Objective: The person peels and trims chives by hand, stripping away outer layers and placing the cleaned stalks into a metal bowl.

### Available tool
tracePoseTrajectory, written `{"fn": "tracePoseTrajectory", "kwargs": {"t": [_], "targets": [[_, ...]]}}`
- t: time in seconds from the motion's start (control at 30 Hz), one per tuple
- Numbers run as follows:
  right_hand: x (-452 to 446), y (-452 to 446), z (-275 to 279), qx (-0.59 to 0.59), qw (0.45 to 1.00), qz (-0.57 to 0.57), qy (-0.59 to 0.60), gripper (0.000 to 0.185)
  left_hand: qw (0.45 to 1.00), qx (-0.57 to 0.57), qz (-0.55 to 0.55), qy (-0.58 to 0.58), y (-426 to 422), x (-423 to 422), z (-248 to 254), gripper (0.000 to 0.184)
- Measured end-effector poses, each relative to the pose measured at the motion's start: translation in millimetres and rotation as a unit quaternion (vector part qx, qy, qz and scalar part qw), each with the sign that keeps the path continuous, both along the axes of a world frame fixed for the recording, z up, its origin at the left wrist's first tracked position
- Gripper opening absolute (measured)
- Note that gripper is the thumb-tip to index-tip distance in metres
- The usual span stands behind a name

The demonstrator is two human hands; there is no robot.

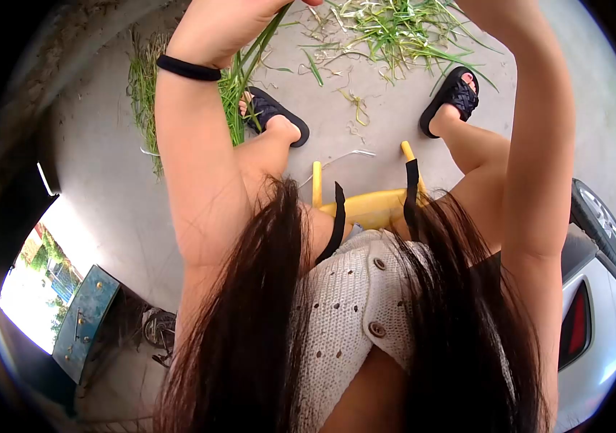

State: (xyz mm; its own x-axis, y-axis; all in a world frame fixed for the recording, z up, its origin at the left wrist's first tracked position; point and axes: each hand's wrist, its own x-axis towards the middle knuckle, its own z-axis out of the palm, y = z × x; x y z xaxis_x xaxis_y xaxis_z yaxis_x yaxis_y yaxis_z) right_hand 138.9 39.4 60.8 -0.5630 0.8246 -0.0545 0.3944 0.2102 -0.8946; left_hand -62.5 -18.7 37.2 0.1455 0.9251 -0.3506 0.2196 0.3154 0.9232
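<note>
My left hand point(225, 27) is at the top edge, with a black band on its wrist. Long green stalks point(259, 45) run down from it, and its fingers are closed round them, partly cut off by the frame. Only the wrist end of my right hand point(492, 9) shows at the top right; its fingers are out of view. Between the two arms, a loose spread of green and pale stalks point(402, 32) lies on the floor. Another heap of green stalks point(145, 94) lies beyond my left forearm.
A yellow stool point(369, 208) stands under me, between my legs. Black sandals point(279, 119) are on my feet. Thin trimmings point(357, 108) lie on the concrete floor point(366, 144). A silver car point(597, 346) is at the right, and a blue-green cabinet point(84, 325) at the lower left.
</note>
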Motion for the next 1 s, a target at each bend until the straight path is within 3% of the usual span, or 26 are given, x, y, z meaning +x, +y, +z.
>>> {"fn": "tracePoseTrajectory", "kwargs": {"t": [0.03, 0.07, 0.17, 0.33, 0.67, 0.83, 0.9, 1.0], "targets": [[0, -2, 3, -0.032, 0.999, -0.009, -0.006, 0.008, 1.000, -0.005, -0.003, 0.018, 1, 1, 2, 0.013], [0, -5, 2, -0.023, 0.999, -0.032, 0.001, 0.008, 0.994, 0.075, -0.043, 0.063, 8, -3, 1, 0.021], [8, 23, -7, 0.119, 0.993, 0.006, 0.010, 0.013, 0.997, 0.037, -0.016, -0.061, 11, 6, -6, 0.017], [10, 24, 5, -0.043, 0.990, -0.097, 0.098, 0.011, 0.989, 0.030, -0.019, -0.145, 21, 14, 6, 0.018], [20, 21, 6, -0.095, 0.979, -0.117, 0.139, 0.010, 0.985, 0.023, -0.031, -0.168, 26, 28, 8, 0.018], [38, 34, 5, -0.100, 0.941, -0.228, 0.229, 0.017, 0.988, 0.007, -0.037, -0.150, 25, 33, 8, 0.017], [53, 44, 10, -0.033, 0.944, -0.248, 0.216, 0.019, 0.988, -0.004, -0.031, -0.150, 22, 32, 8, 0.016], [63, 43, 16, 0.020, 0.956, -0.282, 0.085, 0.017, 0.988, -0.010, -0.026, -0.155, 21, 29, 8, 0.017]]}}
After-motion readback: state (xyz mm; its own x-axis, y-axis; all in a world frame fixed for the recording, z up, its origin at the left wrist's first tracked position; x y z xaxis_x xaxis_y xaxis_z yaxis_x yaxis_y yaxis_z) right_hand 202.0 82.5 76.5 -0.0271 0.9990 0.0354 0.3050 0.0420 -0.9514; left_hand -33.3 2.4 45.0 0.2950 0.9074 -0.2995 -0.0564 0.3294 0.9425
